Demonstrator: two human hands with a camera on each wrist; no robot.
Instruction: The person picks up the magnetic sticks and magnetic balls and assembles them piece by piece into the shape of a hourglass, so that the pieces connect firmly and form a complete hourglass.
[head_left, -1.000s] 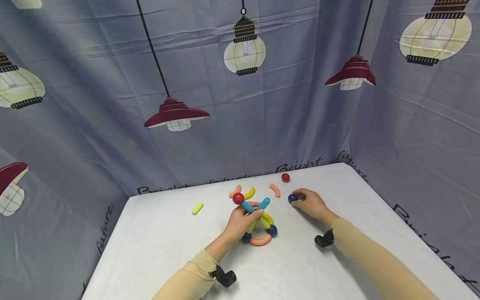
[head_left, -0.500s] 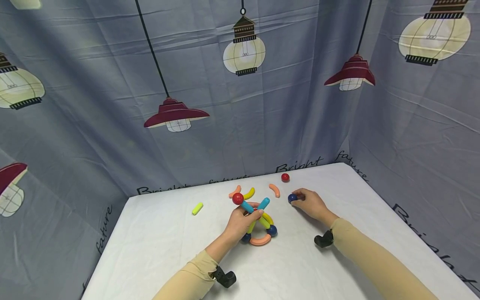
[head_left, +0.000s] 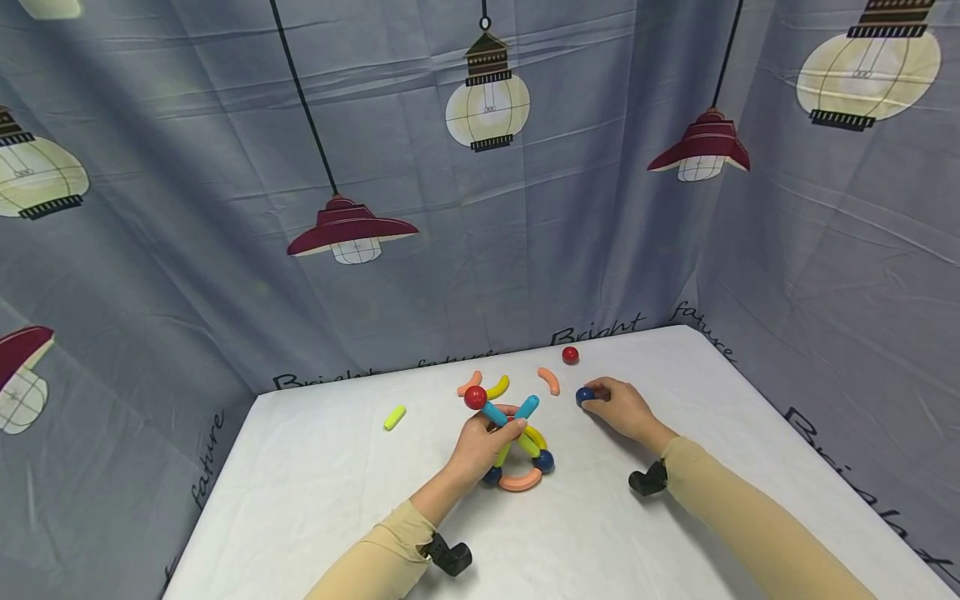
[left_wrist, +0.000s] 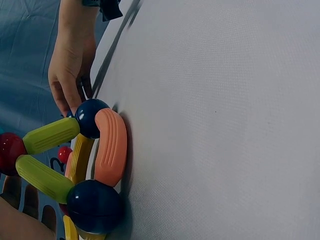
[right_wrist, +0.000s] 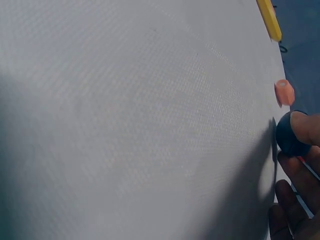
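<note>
A magnetic stick-and-ball structure stands near the middle of the table. Its green rods (left_wrist: 51, 135) run down from a red center ball (left_wrist: 10, 152) to blue corner balls (left_wrist: 95, 206), joined by curved orange (left_wrist: 111, 147) and yellow pieces. Two light-blue rods (head_left: 529, 407) rise from the top, one tipped by a red ball (head_left: 476, 397). My left hand (head_left: 476, 446) holds the structure at its upper part, thumb across the front; its fingers behind are partly hidden. Off to the right, my right hand (head_left: 624, 408) pinches a loose dark blue ball (head_left: 585, 397) between thumb and fingers, at the tabletop.
Behind the structure lie an orange curved piece (head_left: 470, 383) and a yellow one (head_left: 498, 387). Another orange curve (head_left: 549, 381) is left of the right hand, with a red ball (head_left: 570, 356) near the back edge. A short green rod (head_left: 394, 417) lies left.
</note>
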